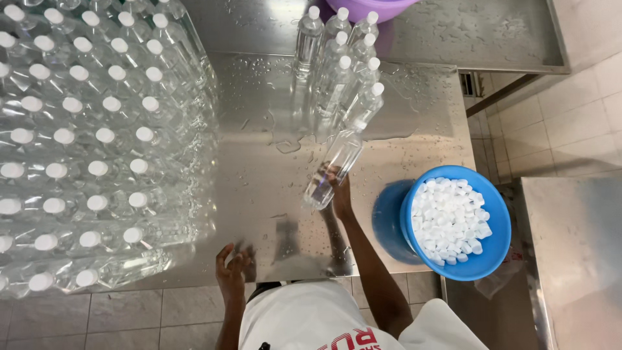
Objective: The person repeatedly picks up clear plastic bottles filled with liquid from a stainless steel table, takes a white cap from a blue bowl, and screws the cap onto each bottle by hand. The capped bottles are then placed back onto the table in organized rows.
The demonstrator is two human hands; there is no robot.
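Note:
My right hand [339, 193] grips a clear plastic bottle [332, 168] near its base, holding it tilted above the wet steel table [259, 181], its neck pointing toward a group of several capped bottles [343, 61] standing at the far middle. The held bottle's cap end is hard to make out against the others. My left hand [231, 272] rests at the table's near edge with fingers spread, holding nothing. A blue bowl [492, 220] full of white caps [450, 220] sits to the right of my right hand.
A large block of several capped clear bottles [91, 142] fills the left side of the table. A purple basin [369, 8] stands at the far edge. Water drops lie on the steel. Tiled floor [129, 317] shows below; another steel surface [576, 253] is at right.

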